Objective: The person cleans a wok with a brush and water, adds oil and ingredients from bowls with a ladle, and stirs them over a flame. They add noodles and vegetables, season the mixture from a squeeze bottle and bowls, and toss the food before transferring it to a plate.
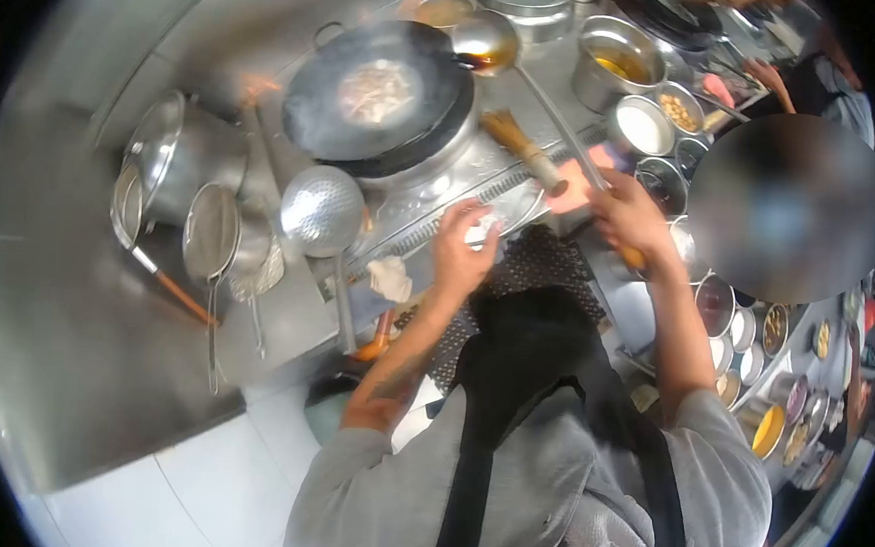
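My right hand is closed around the long handle of a ladle, near its wooden end. The ladle's bowl, with brown liquid in it, is at the right rim of a black wok. Pale food pieces lie in the wok under steam. In front of the stove, my left hand has its fingers curled about a small white thing too blurred to name. A bamboo brush lies between the wok and my right hand.
A perforated skimmer, strainers and a large pot stand at the left. Pots and ingredient bowls line the right side. A crumpled cloth hangs at the stove's front edge. Another person's hand shows at upper right.
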